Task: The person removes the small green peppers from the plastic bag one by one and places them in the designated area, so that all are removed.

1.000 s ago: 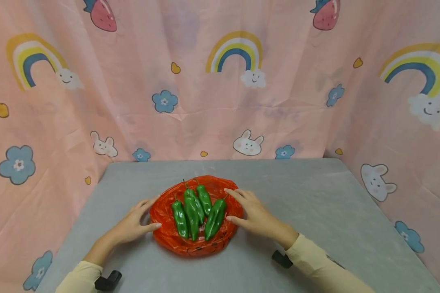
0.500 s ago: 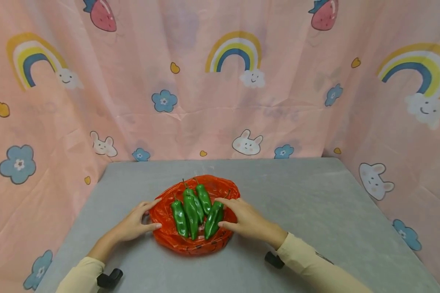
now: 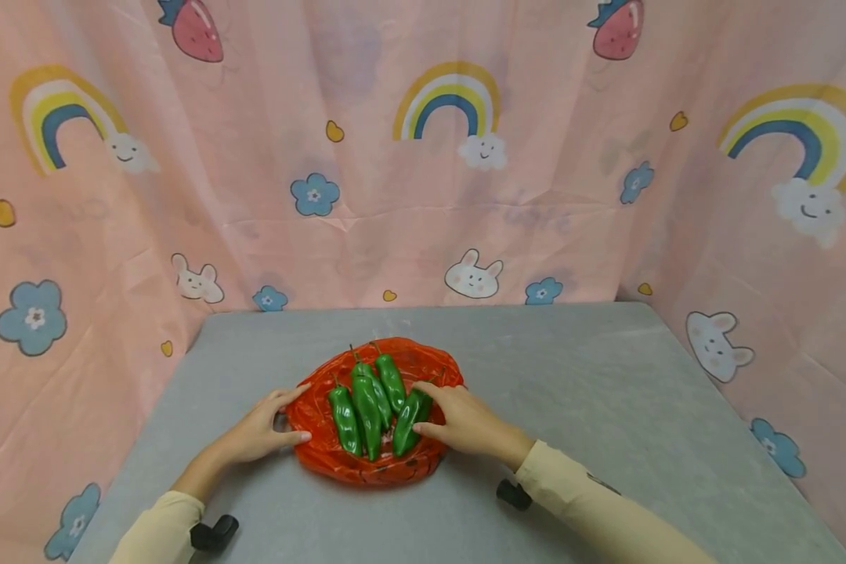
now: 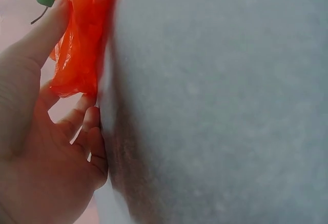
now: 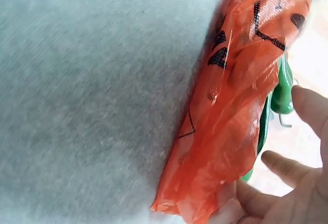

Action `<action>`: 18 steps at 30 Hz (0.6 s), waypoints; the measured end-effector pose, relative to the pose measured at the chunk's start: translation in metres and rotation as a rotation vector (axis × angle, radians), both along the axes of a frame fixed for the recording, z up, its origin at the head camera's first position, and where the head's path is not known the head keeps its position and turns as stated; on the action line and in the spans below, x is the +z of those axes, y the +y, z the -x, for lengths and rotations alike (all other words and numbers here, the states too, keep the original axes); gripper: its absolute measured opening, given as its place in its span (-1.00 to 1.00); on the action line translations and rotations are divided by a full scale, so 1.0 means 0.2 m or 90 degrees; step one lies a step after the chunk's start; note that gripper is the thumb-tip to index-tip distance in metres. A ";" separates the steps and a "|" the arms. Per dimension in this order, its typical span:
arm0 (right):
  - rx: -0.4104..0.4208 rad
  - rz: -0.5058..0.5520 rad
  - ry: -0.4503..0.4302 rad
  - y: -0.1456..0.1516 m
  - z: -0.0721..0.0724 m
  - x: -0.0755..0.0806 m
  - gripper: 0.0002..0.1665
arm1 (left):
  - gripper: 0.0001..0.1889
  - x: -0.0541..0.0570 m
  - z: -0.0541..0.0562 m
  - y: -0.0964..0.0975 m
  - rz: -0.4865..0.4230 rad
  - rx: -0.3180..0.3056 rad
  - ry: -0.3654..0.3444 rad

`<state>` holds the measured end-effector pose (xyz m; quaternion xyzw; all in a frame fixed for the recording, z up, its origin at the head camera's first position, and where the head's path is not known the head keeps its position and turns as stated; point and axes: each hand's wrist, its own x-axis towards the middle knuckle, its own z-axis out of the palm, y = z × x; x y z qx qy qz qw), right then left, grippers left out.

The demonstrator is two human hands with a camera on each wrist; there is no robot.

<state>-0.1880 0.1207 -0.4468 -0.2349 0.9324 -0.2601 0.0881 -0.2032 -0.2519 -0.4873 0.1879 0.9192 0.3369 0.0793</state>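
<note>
A red plastic bag [image 3: 324, 462] with black print lies spread low and round, with several glossy green peppers [image 3: 368, 415] on it. My left hand [image 3: 257, 429] rests at the bag's left edge, thumb and index finger spread along the rim. In the left wrist view, the thumb [image 4: 43, 32] lies on the bag's upper side and the other fingers sit by its lower edge. My right hand [image 3: 471, 419] reaches over the right rim, its index finger and thumb parted over the rightmost pepper [image 3: 410, 423]. In the right wrist view, those two fingertips are apart beside the peppers.
The bag lies on a grey table [image 3: 550, 368] whose far edge meets a pink patterned curtain [image 3: 571, 117]. The curtain also hangs along both sides. Black wrist mounts [image 3: 214, 534] show below each sleeve.
My right hand has moved left from the bag's right rim to over the rightmost pepper. The left hand has stayed at the bag's left edge, and the peppers lie much as before.
</note>
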 end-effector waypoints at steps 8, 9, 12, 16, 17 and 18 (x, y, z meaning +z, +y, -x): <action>-0.024 -0.029 0.029 -0.05 0.00 -0.03 -0.23 | -0.07 0.00 0.00 0.00 -0.002 0.010 -0.013; -0.025 -0.031 0.036 -0.06 0.00 -0.04 -0.24 | -0.07 0.00 0.00 0.00 -0.002 0.011 -0.012; -0.027 -0.043 0.050 -0.08 0.00 -0.06 -0.27 | -0.07 -0.01 0.00 0.00 0.001 0.012 -0.004; -0.037 -0.034 0.051 -0.09 -0.01 -0.07 -0.28 | -0.08 -0.02 0.00 0.00 -0.003 0.009 0.003; -0.039 -0.025 0.049 -0.10 -0.01 -0.07 -0.29 | -0.08 -0.02 0.00 0.00 -0.005 0.009 0.001; -0.043 -0.014 0.045 -0.10 -0.01 -0.08 -0.29 | -0.08 -0.02 0.00 0.00 -0.006 0.010 -0.003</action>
